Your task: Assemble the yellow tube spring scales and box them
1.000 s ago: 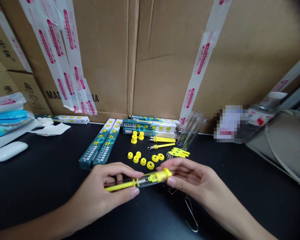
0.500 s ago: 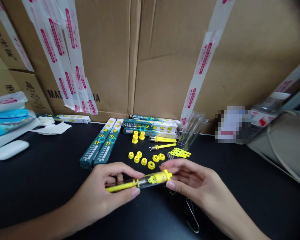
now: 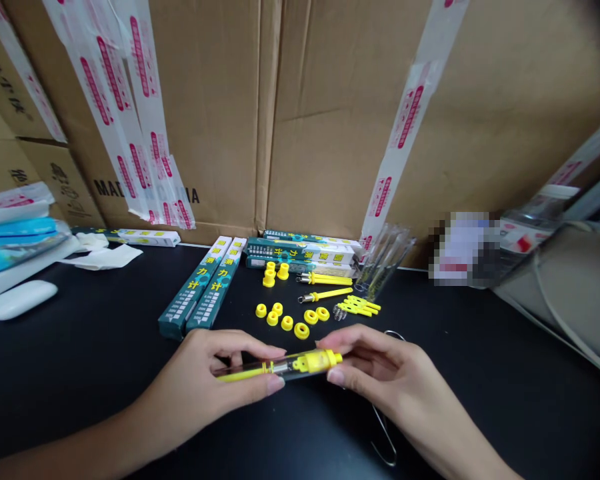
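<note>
Both my hands hold one clear tube with a yellow rod and spring inside it (image 3: 285, 366), lying level just above the black table (image 3: 90, 353). My left hand (image 3: 215, 387) is closed round its left half, thumb below and fingers on top. My right hand (image 3: 380, 373) pinches the yellow cap at its right end. Beyond the hands lie several loose yellow rings and caps (image 3: 290, 317), yellow rods with springs (image 3: 325, 285) and small yellow strips (image 3: 360, 307). A metal wire hook (image 3: 384, 437) lies under my right wrist.
Green printed boxes (image 3: 203, 287) lie left of the parts, with more stacked (image 3: 300, 257) behind them. Clear empty tubes (image 3: 387, 260) lean at the back. Taped cardboard cartons (image 3: 305, 113) wall the rear. A white case (image 3: 17, 300) and packets (image 3: 15, 240) sit at the left, a grey bag (image 3: 565, 287) at the right.
Both hands and the tube have dropped slightly toward me. My right fingers have closed in over the yellow cap, which sits a little further left along the tube.
</note>
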Demonstrator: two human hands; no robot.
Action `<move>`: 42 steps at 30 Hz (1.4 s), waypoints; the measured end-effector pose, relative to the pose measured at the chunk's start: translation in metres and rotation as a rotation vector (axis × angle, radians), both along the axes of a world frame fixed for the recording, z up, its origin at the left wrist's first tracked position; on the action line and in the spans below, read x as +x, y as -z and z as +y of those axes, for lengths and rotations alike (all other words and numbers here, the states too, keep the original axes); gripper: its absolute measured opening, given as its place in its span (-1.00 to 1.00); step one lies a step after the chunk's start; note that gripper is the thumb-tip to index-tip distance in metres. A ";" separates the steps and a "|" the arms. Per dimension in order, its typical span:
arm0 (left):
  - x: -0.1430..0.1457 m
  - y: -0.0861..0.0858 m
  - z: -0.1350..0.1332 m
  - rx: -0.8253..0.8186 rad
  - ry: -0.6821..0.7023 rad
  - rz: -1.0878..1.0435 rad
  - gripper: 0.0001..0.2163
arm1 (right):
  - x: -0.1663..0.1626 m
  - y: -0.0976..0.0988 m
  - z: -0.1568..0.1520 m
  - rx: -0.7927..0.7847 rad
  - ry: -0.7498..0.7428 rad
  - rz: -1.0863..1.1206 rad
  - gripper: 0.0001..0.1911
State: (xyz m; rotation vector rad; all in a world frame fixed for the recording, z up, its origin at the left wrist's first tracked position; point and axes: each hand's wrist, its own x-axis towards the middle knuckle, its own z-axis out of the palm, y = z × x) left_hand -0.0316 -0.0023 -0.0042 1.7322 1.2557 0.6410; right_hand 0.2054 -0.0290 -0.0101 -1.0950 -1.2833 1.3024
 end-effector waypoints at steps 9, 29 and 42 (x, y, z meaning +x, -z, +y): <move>0.001 -0.001 0.002 -0.202 0.022 -0.063 -0.54 | 0.001 -0.001 0.002 0.199 0.005 -0.046 -0.78; 0.002 -0.019 0.002 -0.171 -0.088 -0.226 -0.57 | 0.013 0.002 0.018 0.666 0.109 -0.830 -0.86; 0.004 -0.018 0.001 -0.173 -0.078 -0.262 -0.65 | -0.005 0.009 0.024 0.786 -0.090 -1.045 -0.86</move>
